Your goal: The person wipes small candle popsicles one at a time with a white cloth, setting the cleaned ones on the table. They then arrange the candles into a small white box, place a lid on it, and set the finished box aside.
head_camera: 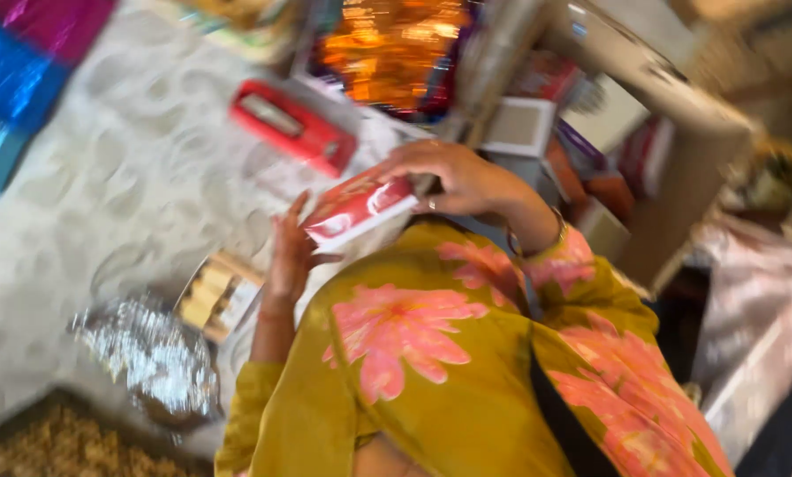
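The picture is motion-blurred. A flat red and white box (356, 210) sits between both of my hands, above my yellow-green, pink-flowered dress. My left hand (288, 256) supports its lower left end with the fingers spread along it. From above, my right hand (453, 177), with a ring and a bangle at the wrist, grips the upper right end.
A white patterned cloth (122, 185) covers the surface. On it lie another red box (294, 128), a silver foil bundle (153, 353) and an open box of beige pieces (215, 296). Shiny orange fabric (396, 44), a small white box (519, 125) and beige furniture (670, 97) crowd the far side.
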